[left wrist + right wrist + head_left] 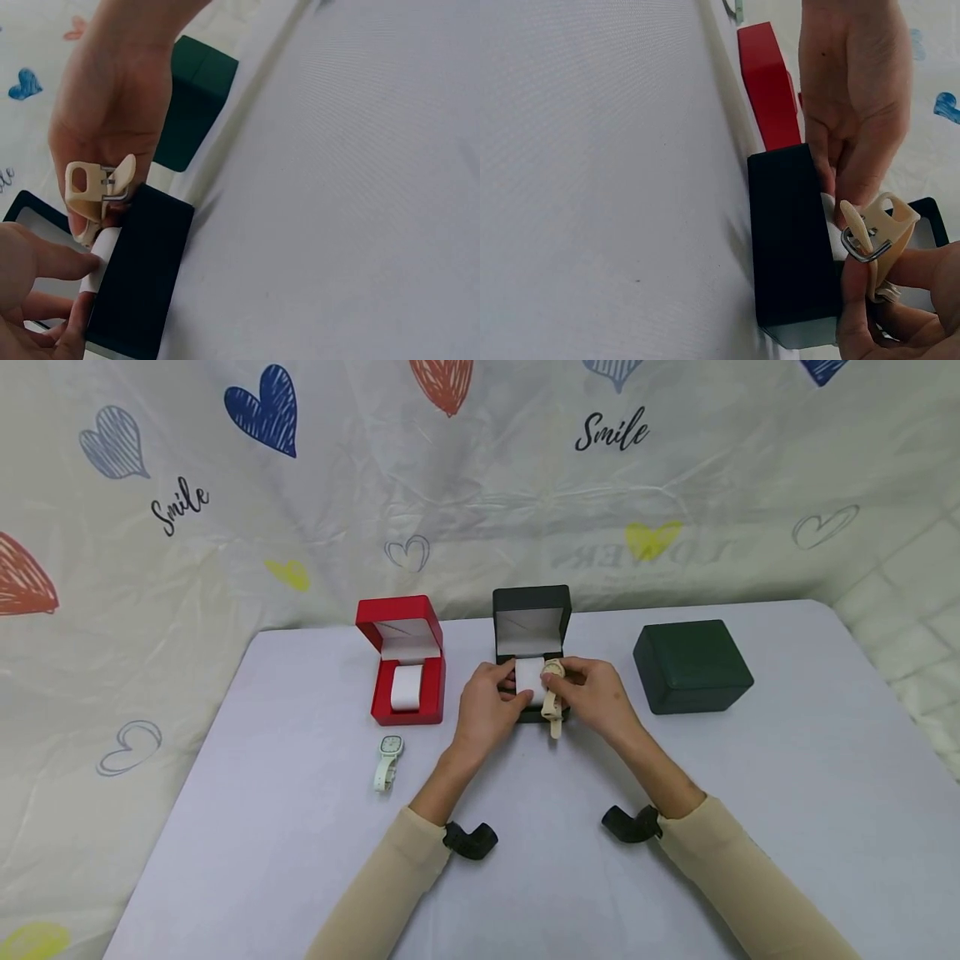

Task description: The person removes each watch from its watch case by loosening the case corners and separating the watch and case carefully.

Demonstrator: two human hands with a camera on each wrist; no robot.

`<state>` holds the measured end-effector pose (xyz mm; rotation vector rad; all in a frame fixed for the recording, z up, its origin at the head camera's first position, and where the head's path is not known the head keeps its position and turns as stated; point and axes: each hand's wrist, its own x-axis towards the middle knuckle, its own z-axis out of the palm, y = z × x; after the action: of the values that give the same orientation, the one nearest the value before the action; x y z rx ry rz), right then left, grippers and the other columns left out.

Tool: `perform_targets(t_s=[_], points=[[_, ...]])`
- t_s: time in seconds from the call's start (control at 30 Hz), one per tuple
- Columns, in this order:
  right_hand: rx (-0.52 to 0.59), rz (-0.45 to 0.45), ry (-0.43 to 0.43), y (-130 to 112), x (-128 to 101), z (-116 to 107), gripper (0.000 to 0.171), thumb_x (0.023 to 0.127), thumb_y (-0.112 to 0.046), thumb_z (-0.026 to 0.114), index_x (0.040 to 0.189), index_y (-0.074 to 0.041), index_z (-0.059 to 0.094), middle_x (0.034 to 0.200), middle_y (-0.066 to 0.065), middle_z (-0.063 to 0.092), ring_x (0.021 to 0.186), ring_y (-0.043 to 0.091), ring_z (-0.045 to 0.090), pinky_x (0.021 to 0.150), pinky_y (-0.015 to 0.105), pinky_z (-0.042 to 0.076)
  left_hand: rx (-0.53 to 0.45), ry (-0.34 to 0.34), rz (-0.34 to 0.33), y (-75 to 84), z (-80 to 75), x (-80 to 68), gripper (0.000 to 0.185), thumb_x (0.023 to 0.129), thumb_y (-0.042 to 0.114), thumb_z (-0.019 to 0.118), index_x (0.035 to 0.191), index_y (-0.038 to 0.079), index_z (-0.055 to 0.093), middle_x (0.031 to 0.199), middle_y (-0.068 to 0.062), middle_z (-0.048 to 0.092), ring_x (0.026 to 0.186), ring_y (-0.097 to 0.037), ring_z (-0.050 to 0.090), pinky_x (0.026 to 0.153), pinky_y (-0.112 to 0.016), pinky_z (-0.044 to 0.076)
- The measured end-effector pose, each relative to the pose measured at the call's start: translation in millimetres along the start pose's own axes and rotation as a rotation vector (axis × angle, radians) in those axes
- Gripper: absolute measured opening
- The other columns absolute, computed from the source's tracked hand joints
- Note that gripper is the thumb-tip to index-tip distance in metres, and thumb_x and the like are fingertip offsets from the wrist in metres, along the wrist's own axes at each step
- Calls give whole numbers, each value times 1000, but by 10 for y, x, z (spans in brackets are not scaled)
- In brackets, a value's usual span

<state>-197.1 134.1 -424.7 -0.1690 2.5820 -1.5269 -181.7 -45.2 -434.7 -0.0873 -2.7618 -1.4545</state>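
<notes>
An open black watch box (531, 620) stands mid-table with a white cushion (529, 679) in it. My left hand (508, 691) pinches the cushion's left side. My right hand (561, 682) pinches a cream watch (553, 695) against the cushion's right edge, and its strap hangs down over the box front. In the left wrist view the cream strap and buckle (94, 187) sit above the black box (142, 277), with the cushion (101, 259) at my left fingertips. The right wrist view shows the buckle (864, 244) beside the black box (791, 232).
An open red box (405, 660) holding its own white cushion (407, 687) stands to the left. A pale mint watch (388, 760) lies on the table in front of it. A closed dark green box (692, 665) sits to the right. A heart-print sheet hangs behind the table.
</notes>
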Motion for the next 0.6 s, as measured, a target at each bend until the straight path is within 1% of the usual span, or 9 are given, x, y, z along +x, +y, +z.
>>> perform_targets(t_s=[0.2,0.33,0.5,0.6], points=[[-33,14,4,0,15,-22,39,103,-26,67,130,2,69,111,23,76,77,9,63,65,20,52,17,0,13,-9,5,31,55,89,7,81,141,0,63,113,-14,66,97,-21,73,83,-25,63],[-17,12,-1,5,20,-32,38,102,-25,68,129,2,69,110,23,76,75,8,63,64,20,51,26,1,11,-17,4,43,55,89,7,82,140,2,64,111,-13,66,96,-20,73,83,-25,63],[0,1,-14,18,12,-35,37,102,-24,68,129,2,69,105,21,76,73,9,62,63,20,51,16,-4,-1,-20,-4,42,55,88,7,82,140,3,65,112,-13,66,97,-20,73,84,-25,63],[4,-5,-23,28,10,-36,38,102,-25,68,129,2,69,105,20,76,73,9,62,64,20,51,12,-8,-3,-17,-15,34,55,88,6,82,140,2,65,112,-13,66,98,-21,72,85,-26,63]])
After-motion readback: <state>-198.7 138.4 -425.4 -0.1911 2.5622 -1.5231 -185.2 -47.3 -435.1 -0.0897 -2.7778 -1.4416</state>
